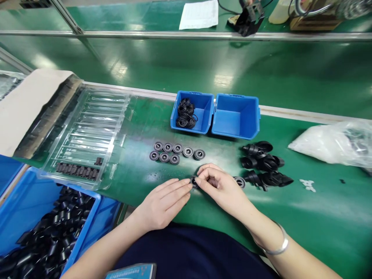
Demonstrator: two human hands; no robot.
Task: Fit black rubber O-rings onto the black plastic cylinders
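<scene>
Between my hands, a small round black part (193,182) lies on the green bench, partly covered by fingertips. My right hand (222,188) pinches its right edge with thumb and forefinger, the other fingers curled. Stretched out nearly flat, my left hand (167,201) touches the part's left side with its fingertips. Another round black part (240,182) sits just right of my right hand. Several similar parts stand in two rows, with one at the right end (199,154), beyond my hands. Black rubber rings (186,112) fill the left side of a blue bin (207,116).
A second blue bin (236,116) adjoins the first. Black funnel-like parts (266,161) lie to the right, near white pieces (308,185) and a plastic bag (334,143). On the left are a clear tray (93,128) and a blue crate (17,205) of black parts.
</scene>
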